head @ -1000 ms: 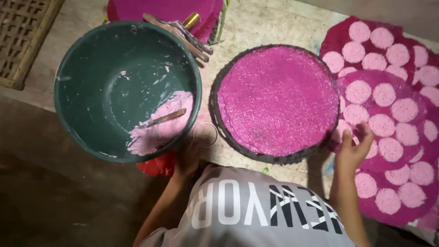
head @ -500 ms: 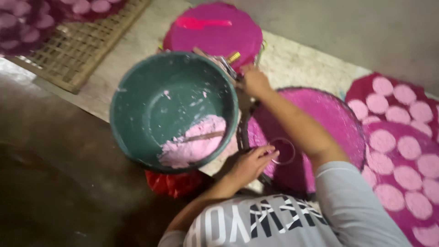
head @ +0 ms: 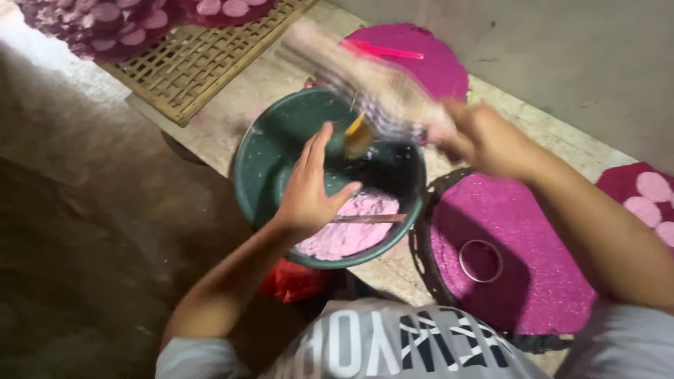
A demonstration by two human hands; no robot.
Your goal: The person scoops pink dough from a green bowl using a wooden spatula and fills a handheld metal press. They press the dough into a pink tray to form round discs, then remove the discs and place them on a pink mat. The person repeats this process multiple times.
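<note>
Pink batter (head: 347, 235) lies in the bottom of a green basin (head: 261, 165), which I take as the landmark; only a shallow pool is left, nearest the person, with a thin stick (head: 371, 218) lying across it. Nearest of all, below the basin's near rim, something red (head: 289, 281) shows on the floor beside the person's grey shirt.

The left hand (head: 309, 186) hangs open over the basin, fingers spread and upright, gripping nothing. The right hand (head: 484, 140), just past the basin's far-right rim, is closed around the handle of a brush-like tool (head: 365, 81); the tool is badly blurred, so I cannot tell its exact kind, though its yellowish end sits over the basin.

Right of the basin lies a round tray (head: 554, 295) with a magenta mat on it, carrying only a metal ring (head: 481, 260) and no discs. I would judge this tray's discs are not yet made. Farther right, pale pink discs (head: 649, 196) sit on a dark red mat, so some work looks done. Beyond the basin is another magenta round (head: 435, 67) with a pink strip on it, and to the far left a woven bamboo rack (head: 203, 60), with more disc-covered trays (head: 105, 21) behind it.
</note>
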